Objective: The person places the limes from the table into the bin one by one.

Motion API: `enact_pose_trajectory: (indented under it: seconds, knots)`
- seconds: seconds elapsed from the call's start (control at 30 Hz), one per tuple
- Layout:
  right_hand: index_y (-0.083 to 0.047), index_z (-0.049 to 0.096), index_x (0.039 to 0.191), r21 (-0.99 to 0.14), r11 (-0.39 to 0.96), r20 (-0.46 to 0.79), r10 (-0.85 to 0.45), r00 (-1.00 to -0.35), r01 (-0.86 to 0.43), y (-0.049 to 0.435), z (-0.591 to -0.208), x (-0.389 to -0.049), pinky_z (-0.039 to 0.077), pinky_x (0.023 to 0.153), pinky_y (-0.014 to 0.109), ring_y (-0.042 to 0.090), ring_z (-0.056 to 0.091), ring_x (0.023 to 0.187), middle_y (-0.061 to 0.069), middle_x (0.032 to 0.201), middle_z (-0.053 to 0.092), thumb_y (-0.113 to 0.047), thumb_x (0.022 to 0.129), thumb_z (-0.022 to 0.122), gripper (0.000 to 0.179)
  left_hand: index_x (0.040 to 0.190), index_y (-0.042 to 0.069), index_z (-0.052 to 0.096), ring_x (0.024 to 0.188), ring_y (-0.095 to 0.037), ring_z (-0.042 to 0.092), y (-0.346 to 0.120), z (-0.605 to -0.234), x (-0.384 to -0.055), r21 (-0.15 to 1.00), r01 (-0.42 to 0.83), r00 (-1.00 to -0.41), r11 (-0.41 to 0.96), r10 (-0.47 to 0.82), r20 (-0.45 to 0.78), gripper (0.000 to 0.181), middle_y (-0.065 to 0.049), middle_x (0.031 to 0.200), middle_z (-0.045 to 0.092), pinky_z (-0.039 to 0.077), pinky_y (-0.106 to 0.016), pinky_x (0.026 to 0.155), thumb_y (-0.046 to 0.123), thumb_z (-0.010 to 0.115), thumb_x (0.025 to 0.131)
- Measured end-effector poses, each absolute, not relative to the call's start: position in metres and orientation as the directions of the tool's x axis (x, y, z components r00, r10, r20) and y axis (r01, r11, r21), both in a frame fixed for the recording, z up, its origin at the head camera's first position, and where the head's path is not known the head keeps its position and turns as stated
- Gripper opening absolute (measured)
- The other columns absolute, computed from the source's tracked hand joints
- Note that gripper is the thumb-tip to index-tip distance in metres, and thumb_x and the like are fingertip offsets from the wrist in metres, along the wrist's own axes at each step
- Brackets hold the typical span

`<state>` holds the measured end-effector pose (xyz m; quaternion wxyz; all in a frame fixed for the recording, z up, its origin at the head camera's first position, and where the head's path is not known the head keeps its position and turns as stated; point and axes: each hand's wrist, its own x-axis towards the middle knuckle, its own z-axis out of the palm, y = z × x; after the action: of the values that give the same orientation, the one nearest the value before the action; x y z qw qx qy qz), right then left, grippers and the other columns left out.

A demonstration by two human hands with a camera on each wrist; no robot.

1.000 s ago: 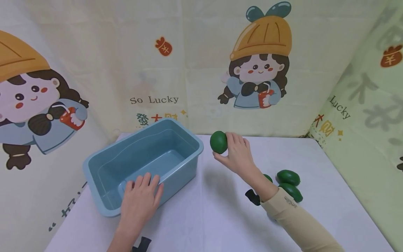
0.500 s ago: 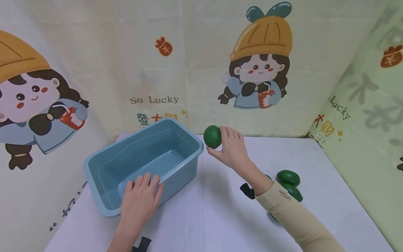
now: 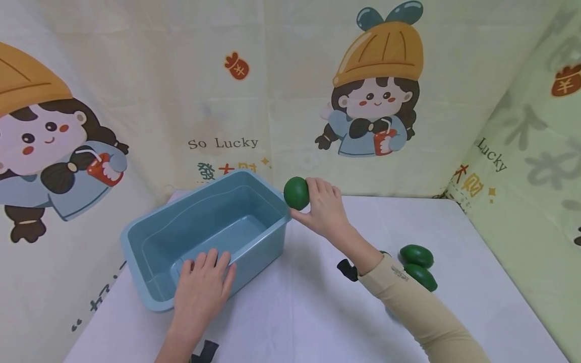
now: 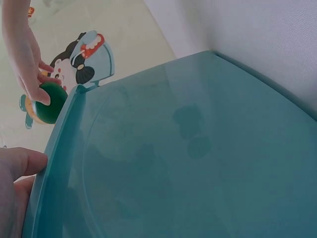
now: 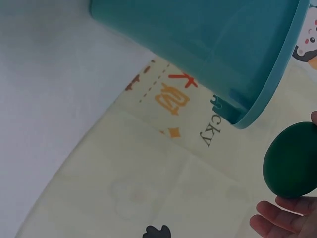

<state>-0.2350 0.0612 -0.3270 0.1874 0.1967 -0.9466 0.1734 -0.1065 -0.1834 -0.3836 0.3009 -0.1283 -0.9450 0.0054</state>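
In the head view, a blue plastic bin stands left of centre. My left hand grips its near rim, fingers bent over the edge and thumb on the outer side. My right hand holds a smooth dark green avocado between thumb and fingers, raised at the bin's far right corner. The right wrist view shows the same avocado just outside the rim, with fingertips under it. From the left wrist, the avocado appears beyond the bin's rim.
Two more green avocados lie on the white table at the right, and another is mostly hidden behind the right forearm. A patterned cloth hangs behind the table.
My right hand has carried the avocado left and slightly upward, from beside the bin to its right corner. My left hand has stayed on the rim.
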Motion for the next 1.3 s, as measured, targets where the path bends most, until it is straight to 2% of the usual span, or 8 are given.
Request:
enact_pose_trajectory:
  seconds: [0.17,0.43,0.7,1.3]
  knots:
    - [-0.002,0.042,0.125,-0.253,0.861,0.413,-0.317,-0.854,-0.442,0.054,-0.327,-0.239,0.033,0.094,0.049,0.031,0.044,0.113,0.015,0.12,0.049,-0.046,0.076,0.065,0.069,0.085,0.009,0.049,0.066,-0.024,0.034,-0.183,-0.383,-0.107,-0.09,0.241,-0.78,0.966,0.248,0.575,0.049,-0.005,0.072,0.034,0.03,-0.04,0.065,0.039,0.012,0.096]
    - [-0.002,0.042,0.125,-0.251,0.858,0.398,-0.331,-0.855,-0.449,0.042,-0.329,-0.243,0.033,0.094,0.047,0.029,0.045,0.112,0.013,0.12,0.049,-0.048,0.076,0.064,0.07,0.086,0.009,0.049,0.068,-0.025,0.035,-0.184,-0.384,-0.107,-0.091,0.231,-0.804,0.969,0.243,0.543,0.042,-0.005,0.073,0.034,0.03,-0.041,0.066,0.038,0.019,0.093]
    - [-0.003,0.042,0.124,-0.247,0.854,0.379,-0.349,-0.857,-0.457,0.03,-0.327,-0.246,0.033,0.094,0.046,0.027,0.045,0.11,0.012,0.118,0.049,-0.049,0.076,0.063,0.07,0.084,0.009,0.048,0.066,-0.025,0.035,-0.185,-0.384,-0.108,-0.097,0.235,-0.78,0.967,0.247,0.575,0.05,-0.006,0.072,0.034,0.03,-0.04,0.064,0.04,0.01,0.096]
    - [-0.004,0.04,0.128,-0.197,0.846,0.355,-0.409,-0.841,-0.495,0.0,-0.324,-0.25,0.033,0.093,0.044,0.025,0.045,0.11,0.01,0.12,0.048,-0.052,0.077,0.062,0.073,0.083,0.008,0.048,0.065,-0.025,0.034,-0.185,-0.383,-0.108,-0.107,0.24,-0.764,0.965,0.256,0.593,0.05,-0.006,0.071,0.035,0.029,-0.04,0.063,0.041,0.012,0.097]
